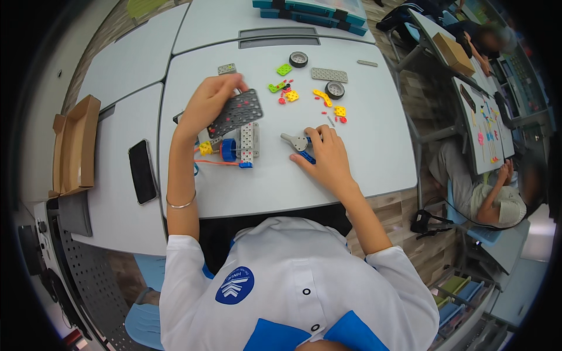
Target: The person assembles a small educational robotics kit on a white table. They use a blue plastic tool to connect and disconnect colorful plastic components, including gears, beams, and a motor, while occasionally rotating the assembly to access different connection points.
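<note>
My left hand (212,103) is closed on the edge of a dark grey perforated plate (237,112) with several red pins in it, raised and tilted over the table. Beneath it lies a partly built assembly of light grey perforated beams (249,140), a blue round part (228,150) and a yellow piece (205,147). An orange-red strip or cord (218,162) runs along its near side. My right hand (328,157) rests on the table, fingers curled round the blue handles of a grey-headed, pliers-like tool (297,142). The palm hides part of the handles.
Loose small parts, two wheels (298,59) (335,90) and a grey perforated plate (329,75) lie on the table (357,169). Teal storage boxes (310,14) stand at the far edge. Leftward are a phone (142,171) and an open cardboard box (82,149). People sit at right.
</note>
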{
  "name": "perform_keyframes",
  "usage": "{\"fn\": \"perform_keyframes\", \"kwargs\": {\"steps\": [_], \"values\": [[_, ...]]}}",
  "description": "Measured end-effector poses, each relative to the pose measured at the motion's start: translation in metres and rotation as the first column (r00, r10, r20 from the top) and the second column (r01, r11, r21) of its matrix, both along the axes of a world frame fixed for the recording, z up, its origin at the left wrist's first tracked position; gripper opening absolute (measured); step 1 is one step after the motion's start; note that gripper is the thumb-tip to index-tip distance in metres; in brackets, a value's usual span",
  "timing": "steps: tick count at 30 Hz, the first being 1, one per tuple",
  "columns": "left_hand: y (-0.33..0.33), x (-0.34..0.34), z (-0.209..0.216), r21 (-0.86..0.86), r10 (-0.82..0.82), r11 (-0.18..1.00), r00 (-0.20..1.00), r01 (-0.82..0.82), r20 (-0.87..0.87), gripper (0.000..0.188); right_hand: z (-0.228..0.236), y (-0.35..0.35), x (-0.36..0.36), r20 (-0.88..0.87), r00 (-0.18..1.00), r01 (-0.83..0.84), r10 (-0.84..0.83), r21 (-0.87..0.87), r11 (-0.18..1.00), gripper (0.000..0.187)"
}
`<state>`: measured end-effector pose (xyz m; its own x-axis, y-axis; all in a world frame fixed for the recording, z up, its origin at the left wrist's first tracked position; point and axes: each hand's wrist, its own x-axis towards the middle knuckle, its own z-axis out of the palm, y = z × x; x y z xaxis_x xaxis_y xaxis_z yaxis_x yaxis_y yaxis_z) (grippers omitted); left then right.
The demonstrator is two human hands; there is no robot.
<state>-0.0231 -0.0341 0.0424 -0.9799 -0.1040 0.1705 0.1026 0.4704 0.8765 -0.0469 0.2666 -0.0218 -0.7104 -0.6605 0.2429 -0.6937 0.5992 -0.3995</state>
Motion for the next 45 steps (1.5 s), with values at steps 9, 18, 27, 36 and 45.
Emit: {"fn": "perform_keyframes", "kwargs": {"steps": [9,18,27,36,45], "values": [[0.004,-0.094,-0.046,-0.585,-0.074,0.774,0.952,0.242,0.297,0.042,-0.003,0.004,-0.010,-0.052,0.996,-0.074,0.069,-0.097,0.993,0.051],[0.026,-0.109,-0.042,-0.620,-0.133,0.709,0.927,0.337,0.351,0.032,0.012,0.004,-0.026,0.137,0.975,-0.183,0.176,0.041,0.982,0.054],[0.029,-0.085,-0.040,-0.356,-0.307,0.810,0.854,0.466,0.421,0.023,0.019,0.017,-0.024,0.194,0.963,-0.183,0.186,-0.035,0.982,0.057],[0.047,-0.077,-0.044,-0.290,-0.356,0.853,0.890,0.434,0.284,0.021,0.027,0.011,-0.178,0.189,0.975,0.177,-0.114,-0.362,0.915,0.023],[0.045,-0.069,-0.035,-0.184,-0.353,0.895,0.896,0.407,0.268,0.024,-0.005,0.005,-0.235,0.187,0.976,0.120,-0.112,-0.033,0.992,0.033]]}}
